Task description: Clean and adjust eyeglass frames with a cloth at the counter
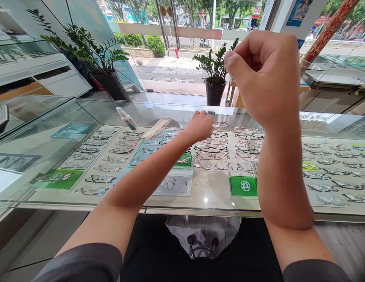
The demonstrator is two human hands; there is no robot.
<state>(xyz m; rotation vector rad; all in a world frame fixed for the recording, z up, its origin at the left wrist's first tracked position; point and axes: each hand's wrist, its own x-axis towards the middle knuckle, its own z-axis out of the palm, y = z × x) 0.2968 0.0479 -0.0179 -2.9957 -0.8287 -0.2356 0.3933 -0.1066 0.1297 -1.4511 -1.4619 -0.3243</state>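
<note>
My left hand [201, 126] reaches over the glass counter [206, 192], its fingers curled closed. Just right of its knuckles is a pair of eyeglasses [220, 124]; I cannot tell whether the hand grips it or is only in front of it. Raised high in front of me on the right is my right hand [267, 74], with thumb and fingers bent together. Whatever its fingertips hold, if anything, does not show. Below the hands, rows of eyeglasses [211, 156] lie in the showcase, seen through the glass.
A white spray bottle [128, 119] and a folded beige cloth [157, 128] are at the counter's far left. Green cards [244, 186] and more frames [326, 161] lie in the display. Potted plants [215, 92] stand beyond, before a glass front facing the street.
</note>
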